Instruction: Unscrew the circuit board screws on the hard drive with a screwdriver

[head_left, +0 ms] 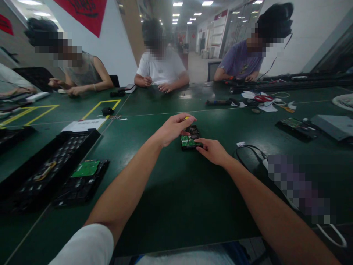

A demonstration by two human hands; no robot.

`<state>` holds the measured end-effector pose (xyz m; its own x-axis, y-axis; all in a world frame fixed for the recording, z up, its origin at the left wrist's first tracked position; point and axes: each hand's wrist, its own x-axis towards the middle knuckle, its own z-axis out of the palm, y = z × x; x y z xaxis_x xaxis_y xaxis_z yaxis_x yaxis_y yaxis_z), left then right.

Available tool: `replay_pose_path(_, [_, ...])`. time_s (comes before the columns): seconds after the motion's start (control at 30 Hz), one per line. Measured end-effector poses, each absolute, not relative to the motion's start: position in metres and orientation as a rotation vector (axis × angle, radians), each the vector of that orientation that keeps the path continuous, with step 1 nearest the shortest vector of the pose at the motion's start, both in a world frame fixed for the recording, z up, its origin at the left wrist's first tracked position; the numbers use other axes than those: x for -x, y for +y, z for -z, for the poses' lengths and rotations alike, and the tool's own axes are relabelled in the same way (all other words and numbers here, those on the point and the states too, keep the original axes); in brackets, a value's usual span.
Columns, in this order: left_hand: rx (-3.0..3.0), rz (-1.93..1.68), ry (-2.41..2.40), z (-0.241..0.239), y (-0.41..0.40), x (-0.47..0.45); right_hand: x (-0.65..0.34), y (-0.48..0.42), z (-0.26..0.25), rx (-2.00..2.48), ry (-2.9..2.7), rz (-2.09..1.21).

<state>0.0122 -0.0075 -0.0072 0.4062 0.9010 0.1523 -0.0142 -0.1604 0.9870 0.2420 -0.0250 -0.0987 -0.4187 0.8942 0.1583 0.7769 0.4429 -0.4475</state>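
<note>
A hard drive (188,142), black with a green circuit board facing up, lies on the green table in front of me. My left hand (175,129) is closed above its far left part, around a screwdriver (187,118) of which only the yellow end shows. The tip of that tool is hidden behind my fingers. From the near right side, my right hand (213,150) grips the drive's edge, its fingertips touching the case and board.
Left, a long black tray (91,137) stands beside more hard drives (85,169). Another drive (296,127), a grey box (332,127) and a cable (249,146) lie right. Three people (162,70) sit across the table, with scraps and red-handled scissors (263,98) near the far right.
</note>
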Motion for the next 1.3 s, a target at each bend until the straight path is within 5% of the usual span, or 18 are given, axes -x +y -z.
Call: replay_pose_path(1.3, [-1.092, -0.921, 0.808, 0.012, -0.005, -0.019, -0.242, -0.027, 0.097, 1.383, -2.337, -0.424])
